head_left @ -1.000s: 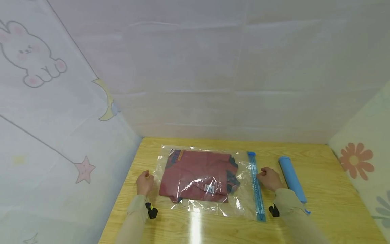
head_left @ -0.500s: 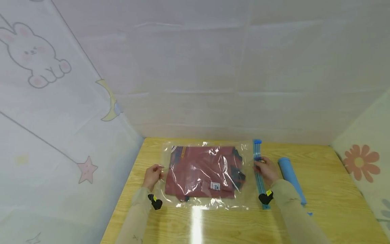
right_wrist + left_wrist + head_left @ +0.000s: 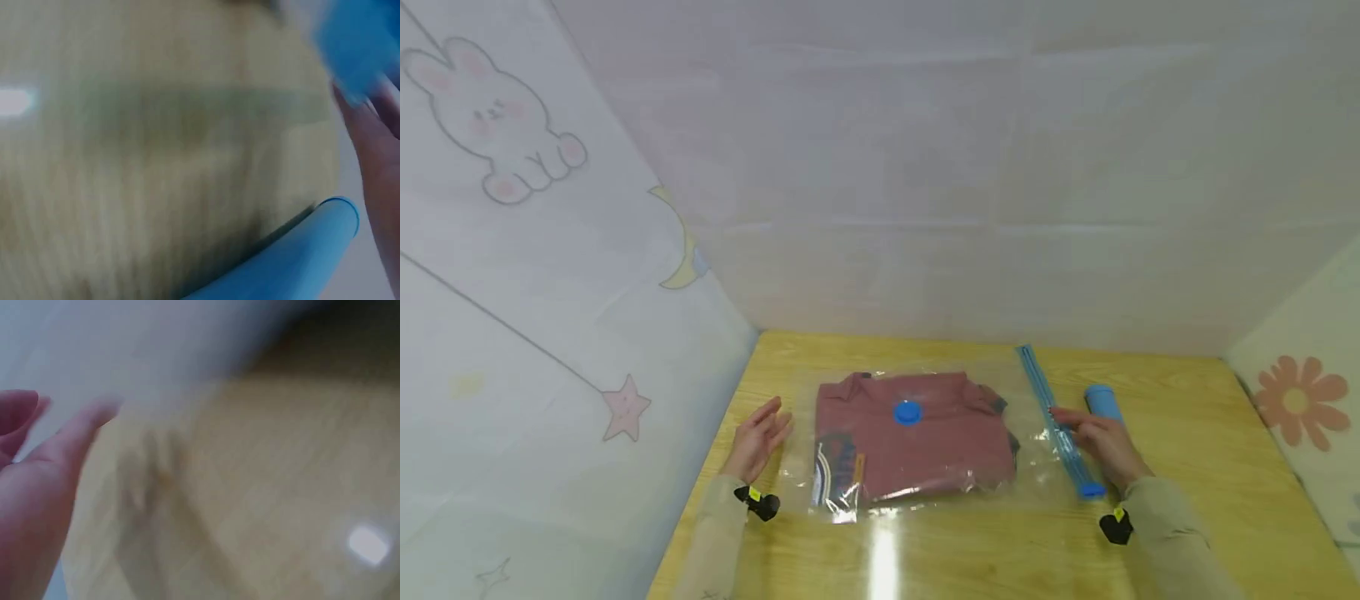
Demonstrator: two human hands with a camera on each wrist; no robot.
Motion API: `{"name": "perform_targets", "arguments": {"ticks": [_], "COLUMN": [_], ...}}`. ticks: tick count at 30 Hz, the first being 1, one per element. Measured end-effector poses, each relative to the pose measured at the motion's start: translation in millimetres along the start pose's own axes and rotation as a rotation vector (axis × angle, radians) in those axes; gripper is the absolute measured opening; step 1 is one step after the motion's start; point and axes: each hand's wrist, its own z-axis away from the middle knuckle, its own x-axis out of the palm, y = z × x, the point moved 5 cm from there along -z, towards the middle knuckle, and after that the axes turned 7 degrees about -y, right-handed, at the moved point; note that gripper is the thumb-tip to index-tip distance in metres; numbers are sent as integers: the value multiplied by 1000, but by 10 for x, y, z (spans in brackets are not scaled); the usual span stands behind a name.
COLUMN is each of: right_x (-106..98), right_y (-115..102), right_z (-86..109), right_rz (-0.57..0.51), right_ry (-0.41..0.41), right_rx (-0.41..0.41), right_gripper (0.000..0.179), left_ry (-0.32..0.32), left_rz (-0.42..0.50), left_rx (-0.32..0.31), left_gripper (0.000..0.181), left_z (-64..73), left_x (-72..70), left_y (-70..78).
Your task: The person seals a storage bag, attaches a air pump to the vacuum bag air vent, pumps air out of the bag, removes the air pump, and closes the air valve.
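A clear vacuum storage bag (image 3: pixel 1037 479) with a folded dark-pink garment (image 3: pixel 932 454) inside hangs close over the table, its round blue valve (image 3: pixel 907 412) facing up. Along its right end runs a blue zip strip (image 3: pixel 1037 379), with a blue slider (image 3: pixel 1091 491) at the near corner. My right hand (image 3: pixel 1105 446) pinches this strip around its middle; in the right wrist view the thumb lies against the blurred blue strip (image 3: pixel 356 50). At the bag's left edge my left hand (image 3: pixel 756 437) has its fingers spread and extended, holding nothing.
A blue cylinder (image 3: pixel 1103 401) lies on the wooden table (image 3: pixel 1195 467) just right of the bag, partly hidden behind my right hand. Printed sheets form a left wall (image 3: pixel 550 350), a back wall (image 3: pixel 880 250) and a right wall (image 3: pixel 1315 333).
The bag has been lifted and turned over: the valve now faces up and the slider has gone from the far corner to the near one. My left hand has let go of its edge.
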Motion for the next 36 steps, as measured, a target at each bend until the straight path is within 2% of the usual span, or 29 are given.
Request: {"name": "perform_targets", "arguments": {"ticks": [1, 2, 3, 4, 6, 8, 9, 10, 12, 15, 17, 18, 21, 24, 29, 36], "right_x": [16, 43, 70, 107, 166, 217, 241, 269, 350, 515, 633, 688, 847, 992, 1109, 1084], "right_y": [68, 122, 168, 188, 243, 291, 310, 327, 352, 335, 302, 278, 226, 231, 371, 541], "right_z": [34, 58, 81, 85, 80, 66, 61, 60, 67, 104, 115, 112, 50, -46, -170, -264], "right_rz": [124, 252, 343, 448, 584, 655, 685, 723, 800, 908, 969, 976, 974, 934, 966, 1001], "right_ry": [-26, -57, -82, -118, -155, -171, -178, -184, -200, -206, -186, -168, -125, -121, -145, -119], "right_rx": [110, 198, 309, 356, 402, 421, 426, 427, 434, 466, 456, 439, 355, 285, 282, 283], "right_gripper": [31, 31, 35, 38, 45, 53, 57, 62, 70, 81, 82, 81, 78, 77, 76, 74], "left_ry": [9, -8, -14, -18, -42, -64, -75, -92, -132, -188, -199, -191, -153, -125, -124, -85], "left_rz": [-172, -260, -388, -534, -870, -1202, -1334, -1438, -1574, -1673, -1705, -1726, -1764, -1779, -1756, -1747], "left_rx": [-21, -49, -73, -83, -76, -42, -26, -5, -6, -51, -86, -84, -75, -68, -99, -120], "left_gripper": [50, 51, 51, 51, 52, 56, 60, 64, 75, 87, 91, 92, 91, 89, 89, 88], "left_z": [14, 16, 18, 17, 8, 8, 15, 23, 41, 52, 43, 26, -38, -110, -207, -293], "left_x": [-52, -76, -75, -41, 101, 336, 464, 594, 802, 1000, 1050, 1060, 1061, 1042, 1016, 940], "left_y": [-53, -115, -165, -201, -261, -306, -337, -377, -507, -702, -792, -817, -835, -828, -848, -879]}}
